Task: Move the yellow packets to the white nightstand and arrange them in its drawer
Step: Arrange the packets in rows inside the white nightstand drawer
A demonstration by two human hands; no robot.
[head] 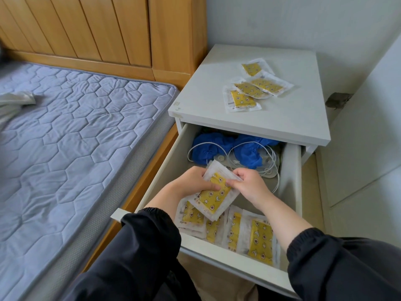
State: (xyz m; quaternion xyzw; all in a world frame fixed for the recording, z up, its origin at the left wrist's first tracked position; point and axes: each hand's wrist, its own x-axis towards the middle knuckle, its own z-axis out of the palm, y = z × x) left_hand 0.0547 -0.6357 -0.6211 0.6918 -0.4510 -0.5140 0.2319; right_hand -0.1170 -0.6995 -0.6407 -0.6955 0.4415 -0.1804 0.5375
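Black sleeves [141, 246] fill the bottom of the view at 6 o'clock, and from them 2 bare forearms reach into the open drawer [227, 257] of the white nightstand [217, 83]. Both hands meet over the middle of the drawer on a small stack of yellow packets [214, 198]. The left hand [193, 183] grips the stack from 9 o'clock, thumb laid across the top packet and fingers curled beneath. The right hand [249, 185] pinches the stack's upper edge from 3 o'clock with bent fingertips. The stack tilts, its lower end over the drawer's other packets; whether it touches them I cannot tell. More yellow packets [260, 240] lie and lean in an overlapping row along the drawer's front wall, at 6 o'clock from the hands. At 12 o'clock from the hands, at the back of the drawer, sit crumpled blue items [249, 153] with a looped white cable [273, 168] on and beside them. On the nightstand's top, toward 1 o'clock, 4 loose packets [253, 88] lie flat, 3 overlapping and 1 just apart behind them. A grey quilted mattress [76, 127] lies at 9 o'clock, with a wooden headboard [97, 29] at 11 o'clock.
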